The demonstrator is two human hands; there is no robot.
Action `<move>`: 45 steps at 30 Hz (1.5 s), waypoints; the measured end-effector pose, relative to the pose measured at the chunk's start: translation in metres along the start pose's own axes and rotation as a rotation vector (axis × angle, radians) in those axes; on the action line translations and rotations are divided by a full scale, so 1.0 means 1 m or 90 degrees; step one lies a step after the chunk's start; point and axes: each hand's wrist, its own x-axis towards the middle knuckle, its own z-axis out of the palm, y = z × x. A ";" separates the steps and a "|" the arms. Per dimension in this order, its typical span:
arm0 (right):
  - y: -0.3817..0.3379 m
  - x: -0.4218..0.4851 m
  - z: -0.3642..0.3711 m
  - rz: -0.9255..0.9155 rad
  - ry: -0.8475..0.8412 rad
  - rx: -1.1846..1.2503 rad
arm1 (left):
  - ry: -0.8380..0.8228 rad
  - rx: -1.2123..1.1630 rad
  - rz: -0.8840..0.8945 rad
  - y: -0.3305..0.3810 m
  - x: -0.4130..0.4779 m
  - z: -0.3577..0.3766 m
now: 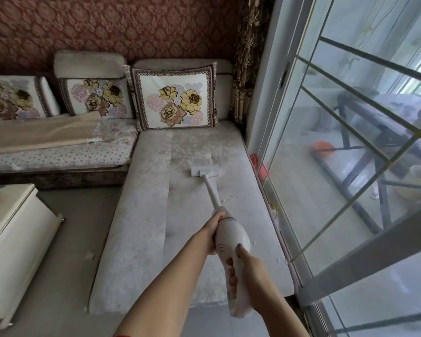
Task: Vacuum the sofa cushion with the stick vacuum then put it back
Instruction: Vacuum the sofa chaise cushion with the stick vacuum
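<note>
A long pale sofa cushion (156, 227) stretches away from me along the glass door. The white stick vacuum (230, 237) lies over it, its flat floor head (204, 171) resting on the cushion's far half. My left hand (214, 233) wraps the front of the vacuum body where the tube starts. My right hand (243, 266) grips the handle behind, thumb on top. A few small white crumbs lie on the cushion to the right of the tube.
A floral pillow (175, 96) leans at the cushion's far end. The other sofa section (58, 152) with more pillows runs left. A white cabinet (12, 239) stands on the grey floor at left. Glass sliding door (326, 142) close on the right.
</note>
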 end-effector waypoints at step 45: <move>0.186 -0.190 -0.085 0.033 0.015 0.024 | -0.024 -0.016 -0.007 -0.237 -0.130 0.042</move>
